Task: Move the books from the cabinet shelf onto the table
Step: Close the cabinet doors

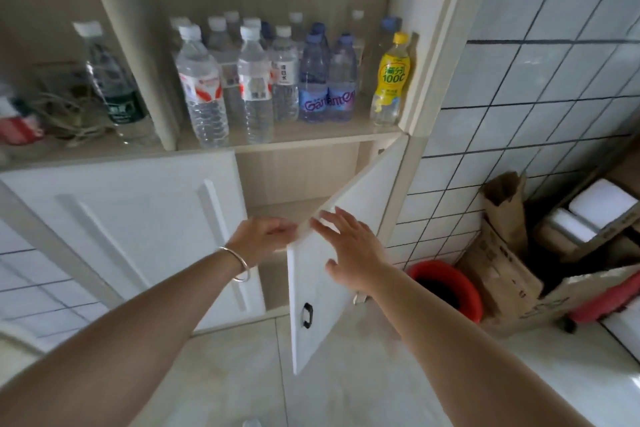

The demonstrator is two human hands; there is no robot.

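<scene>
The left hand (264, 234) is curling its fingers around the top edge of the open cabinet door (322, 284), gripping it. The right hand (353, 250) is resting flat, fingers spread, against the door's outer face. The shelf (287, 210) behind is showing no books.

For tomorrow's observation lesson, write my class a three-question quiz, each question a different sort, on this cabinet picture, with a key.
1. True or false: the lower right cabinet door stands partly open.
2. Multiple choice: the yellow bottle stands at which end of the bottle row? A) left end B) middle C) right end
3. Fill in: the bracelet is on the ___ wrist.

Key
1. True; the left hand is at the door's top edge and the right hand lies flat on its face.
2. C
3. left
</scene>
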